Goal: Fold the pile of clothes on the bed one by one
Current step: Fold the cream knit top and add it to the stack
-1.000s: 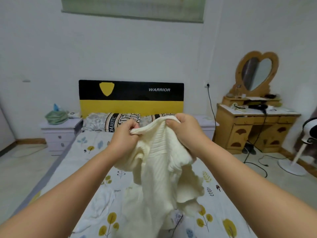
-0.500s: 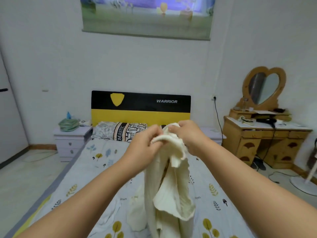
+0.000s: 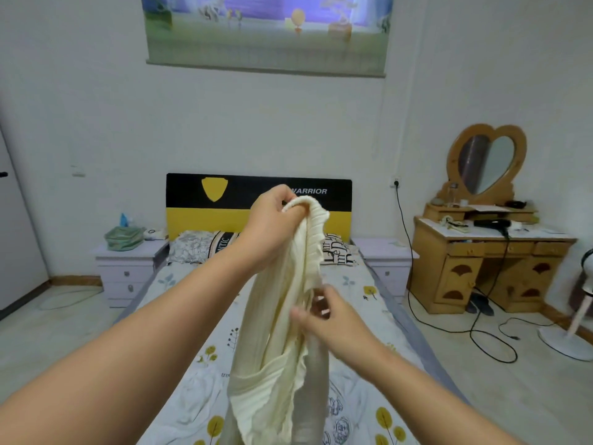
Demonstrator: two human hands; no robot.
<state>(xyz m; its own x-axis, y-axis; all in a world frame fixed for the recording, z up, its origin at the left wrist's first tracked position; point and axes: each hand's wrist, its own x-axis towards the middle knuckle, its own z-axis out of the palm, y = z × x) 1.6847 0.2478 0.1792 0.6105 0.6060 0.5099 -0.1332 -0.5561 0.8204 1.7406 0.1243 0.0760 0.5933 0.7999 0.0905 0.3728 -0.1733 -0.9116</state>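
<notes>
Headboard (image 3: 258,200) lettering "WARRIOR" (perhaps partly hidden)

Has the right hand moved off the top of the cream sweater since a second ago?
Yes. The right hand has dropped from the headboard line to partway down the cream sweater, over the bed sheet. The left hand grips the top.

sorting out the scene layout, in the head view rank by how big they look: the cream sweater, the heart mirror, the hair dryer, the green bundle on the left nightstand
1. cream sweater, though it hangs nearest the camera
2. heart mirror
3. green bundle and hair dryer look about alike, so I won't rank them
</notes>
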